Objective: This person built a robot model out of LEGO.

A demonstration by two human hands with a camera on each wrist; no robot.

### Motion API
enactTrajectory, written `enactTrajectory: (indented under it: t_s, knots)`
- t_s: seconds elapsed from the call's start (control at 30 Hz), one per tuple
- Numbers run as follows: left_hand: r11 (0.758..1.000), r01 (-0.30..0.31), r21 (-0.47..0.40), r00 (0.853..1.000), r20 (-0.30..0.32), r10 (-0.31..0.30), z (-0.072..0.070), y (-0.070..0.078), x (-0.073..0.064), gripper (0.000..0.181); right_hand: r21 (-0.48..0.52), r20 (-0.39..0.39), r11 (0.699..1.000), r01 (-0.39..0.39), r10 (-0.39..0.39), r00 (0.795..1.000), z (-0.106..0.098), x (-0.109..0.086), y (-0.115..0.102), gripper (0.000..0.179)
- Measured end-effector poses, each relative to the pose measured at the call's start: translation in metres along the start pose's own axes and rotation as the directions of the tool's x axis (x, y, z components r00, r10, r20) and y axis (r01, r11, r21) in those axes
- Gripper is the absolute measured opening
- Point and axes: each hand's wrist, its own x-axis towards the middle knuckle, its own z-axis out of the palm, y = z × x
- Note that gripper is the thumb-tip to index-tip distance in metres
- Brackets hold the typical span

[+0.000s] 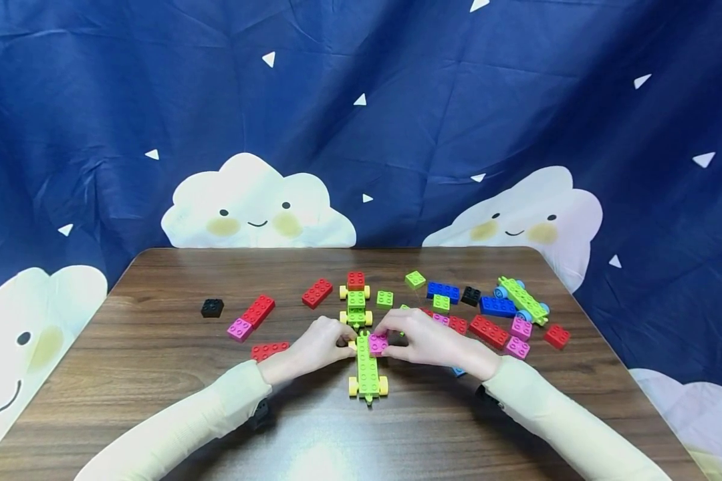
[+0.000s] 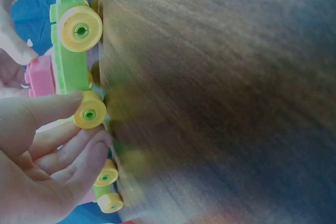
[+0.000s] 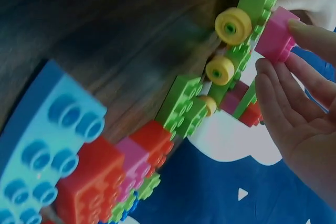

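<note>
Near the middle of the table lies a long lime-green wheeled base [image 1: 368,375] with yellow wheels. My left hand [image 1: 321,346] holds its far end on the left side, thumb and fingers about a yellow wheel [image 2: 90,113]. A pink brick [image 1: 378,344] is pinched between thumb and fingers of my right hand [image 1: 426,339]. In the right wrist view the pink brick [image 3: 274,36] is close over the base's studs, tilted. Just beyond stands another green wheeled base [image 1: 356,321] with yellow wheels, carrying a green brick and a red brick [image 1: 355,279].
Red, pink and black bricks lie to the left, one red brick [image 1: 270,351] partly behind my left hand. On the right are several loose bricks and a green base with blue wheels [image 1: 522,299]. A light-blue brick [image 3: 47,145] lies under my right wrist.
</note>
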Motion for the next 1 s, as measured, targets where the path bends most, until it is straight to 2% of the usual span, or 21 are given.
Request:
enactTrajectory:
  t_s: [0.3,0.67,1.0]
  knots:
    - [1.0,-0.009,0.002,1.0,0.014,0.009,0.0,-0.002,0.001,0.013,0.019,0.012,1.0,0.005,-0.005,1.0,0.009,0.005,-0.005,0.026]
    - [0.999,0.025,-0.044,0.999,0.031,-0.024,-0.011,-0.003,0.0,0.014,0.014,0.023,1.0,0.01,-0.01,1.0,0.009,0.008,-0.007,0.025]
    - [0.995,0.076,-0.071,0.997,0.037,-0.073,-0.007,-0.003,0.0,0.013,-0.016,0.031,1.0,0.025,-0.025,0.999,0.011,0.012,-0.009,0.026]
